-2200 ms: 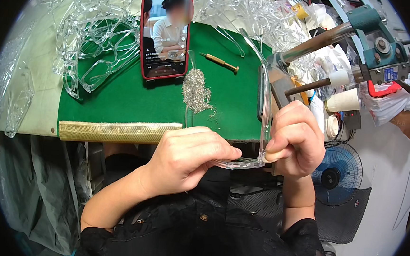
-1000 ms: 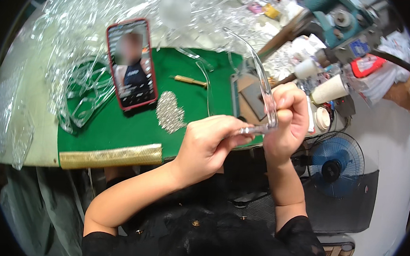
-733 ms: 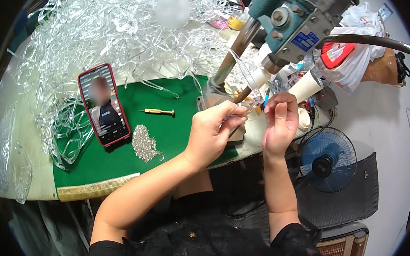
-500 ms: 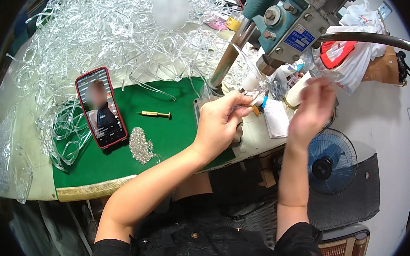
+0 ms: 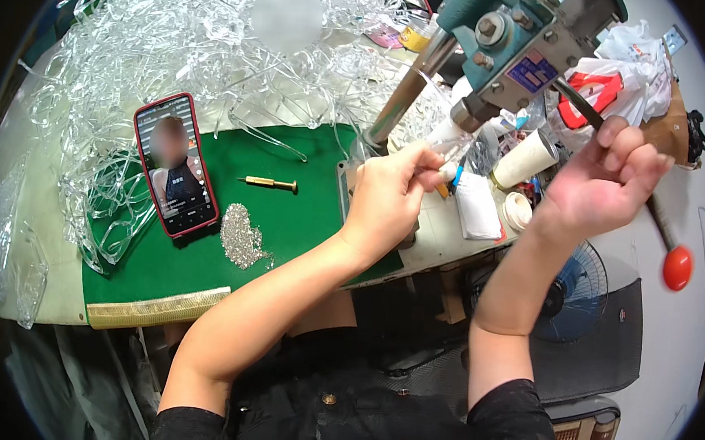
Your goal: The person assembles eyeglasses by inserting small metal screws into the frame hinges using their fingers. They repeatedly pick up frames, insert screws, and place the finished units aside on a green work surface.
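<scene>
My left hand [image 5: 389, 191] is closed in a pinch beneath the chuck [image 5: 472, 112] of a green hand press [image 5: 496, 35]. What its fingertips hold is mostly hidden; a pale, clear bit shows beside them. On the right, my right hand [image 5: 604, 182] has its fingers curled around the press's dark lever [image 5: 661, 219]. The lever slants down past the hand and ends in a red ball knob [image 5: 677, 268]. Left of the press, a small brass screwdriver [image 5: 270, 183] lies on a green mat [image 5: 303, 221], with a heap of tiny silvery parts [image 5: 242, 237] below it.
A large tangle of clear plastic eyeglass parts [image 5: 177, 36] covers the back left. A red-cased phone [image 5: 178, 167] lies on the mat. Right of the press are a white pad [image 5: 478, 206], a pale cup [image 5: 526, 159] and plastic bags [image 5: 637, 64]. Below stands a blue fan [image 5: 581, 289].
My right hand has moved right and taken hold of the lever, which has swung down from near level to a steep slant. My left hand stays by the press. The view has shifted slightly.
</scene>
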A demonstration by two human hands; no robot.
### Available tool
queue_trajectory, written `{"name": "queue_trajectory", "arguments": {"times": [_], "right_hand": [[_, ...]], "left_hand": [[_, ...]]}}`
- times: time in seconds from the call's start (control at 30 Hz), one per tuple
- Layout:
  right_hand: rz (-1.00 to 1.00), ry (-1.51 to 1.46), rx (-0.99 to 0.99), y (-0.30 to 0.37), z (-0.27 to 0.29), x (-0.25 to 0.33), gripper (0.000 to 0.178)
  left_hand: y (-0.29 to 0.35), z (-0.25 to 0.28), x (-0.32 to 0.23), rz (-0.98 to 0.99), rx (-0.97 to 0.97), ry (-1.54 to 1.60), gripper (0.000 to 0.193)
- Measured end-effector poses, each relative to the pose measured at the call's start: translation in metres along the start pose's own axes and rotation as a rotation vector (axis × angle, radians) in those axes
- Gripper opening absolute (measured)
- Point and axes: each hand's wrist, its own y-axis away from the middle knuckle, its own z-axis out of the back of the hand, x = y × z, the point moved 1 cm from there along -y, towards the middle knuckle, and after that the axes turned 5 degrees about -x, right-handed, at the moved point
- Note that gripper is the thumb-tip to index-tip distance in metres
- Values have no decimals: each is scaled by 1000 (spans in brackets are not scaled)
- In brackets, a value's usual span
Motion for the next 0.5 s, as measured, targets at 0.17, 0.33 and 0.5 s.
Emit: {"name": "queue_trajectory", "arguments": {"times": [0.17,0.33,0.5], "right_hand": [[-1,284,16,-30,15,8,29],[-413,329,926,147,-18,8,22],[-510,278,1096,240,-37,7,22]], "left_hand": [[10,44,-31,-152,158,-197,18],[64,149,-97,44,260,-27,57],[109,225,-134,-124,273,-663,42]]}}
